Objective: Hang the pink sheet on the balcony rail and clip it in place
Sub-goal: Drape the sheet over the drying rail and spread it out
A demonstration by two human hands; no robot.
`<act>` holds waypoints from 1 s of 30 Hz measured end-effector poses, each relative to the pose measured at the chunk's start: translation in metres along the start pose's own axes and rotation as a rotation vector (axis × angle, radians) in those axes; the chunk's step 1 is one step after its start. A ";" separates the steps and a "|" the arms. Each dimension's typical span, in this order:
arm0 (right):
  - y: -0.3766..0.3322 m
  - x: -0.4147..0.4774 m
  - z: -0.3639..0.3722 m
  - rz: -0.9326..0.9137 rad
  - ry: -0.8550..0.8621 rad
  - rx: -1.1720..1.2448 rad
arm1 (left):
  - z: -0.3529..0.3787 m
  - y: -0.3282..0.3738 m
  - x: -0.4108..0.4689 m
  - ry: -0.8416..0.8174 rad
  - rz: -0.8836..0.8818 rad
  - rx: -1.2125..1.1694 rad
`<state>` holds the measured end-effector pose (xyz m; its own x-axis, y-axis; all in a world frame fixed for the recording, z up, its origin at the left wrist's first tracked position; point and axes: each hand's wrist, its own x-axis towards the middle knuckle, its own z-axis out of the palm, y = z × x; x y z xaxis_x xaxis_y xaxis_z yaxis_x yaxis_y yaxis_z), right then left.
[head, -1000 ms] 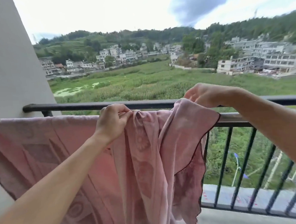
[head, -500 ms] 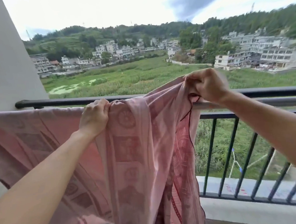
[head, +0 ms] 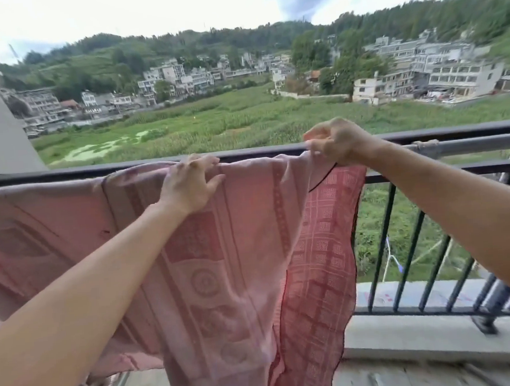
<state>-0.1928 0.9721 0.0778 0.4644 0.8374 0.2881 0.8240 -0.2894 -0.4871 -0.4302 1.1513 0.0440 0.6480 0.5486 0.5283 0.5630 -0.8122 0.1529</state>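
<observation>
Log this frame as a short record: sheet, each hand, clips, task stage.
sheet: pink sheet draped along the balcony rail, hanging down inside
left hand: rests on the sheet's top fold
right hand: pinches the sheet's right top edge at the rail
clips: none visible
stage: hung, not yet clipped

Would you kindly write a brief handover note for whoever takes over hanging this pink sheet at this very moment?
Left hand: open, fingers spread, pressing the pink sheet at its top fold along the balcony rail.
Right hand: pinching the sheet's right top edge at rail height.
Done: the sheet is draped along the rail, its near side hanging down.
Left: spread the right end flat, then clip the sheet; no clips are in view.
</observation>
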 end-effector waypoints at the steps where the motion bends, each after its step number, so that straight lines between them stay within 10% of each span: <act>1: 0.000 -0.009 0.007 -0.058 -0.031 -0.001 | 0.006 0.004 0.000 -0.006 -0.011 0.002; 5: 0.014 -0.032 0.021 -0.274 0.208 0.013 | 0.000 0.000 -0.001 0.095 -0.046 -0.062; 15: 0.030 -0.035 -0.071 -0.144 0.868 0.212 | -0.024 0.109 0.003 0.277 0.269 -0.521; 20: 0.083 -0.066 -0.051 0.197 0.432 0.105 | 0.004 0.092 0.001 0.067 0.165 -0.453; 25: 0.071 -0.067 -0.031 0.145 0.253 0.022 | 0.024 0.037 -0.005 -0.038 -0.004 -0.110; 30: 0.058 -0.061 -0.002 0.093 0.440 -0.105 | 0.024 0.034 -0.016 0.144 -0.001 -0.188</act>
<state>-0.1724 0.9035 0.0342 0.6131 0.5358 0.5806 0.7900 -0.4183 -0.4482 -0.4093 1.1198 0.0204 0.5601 0.5268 0.6393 0.4498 -0.8415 0.2993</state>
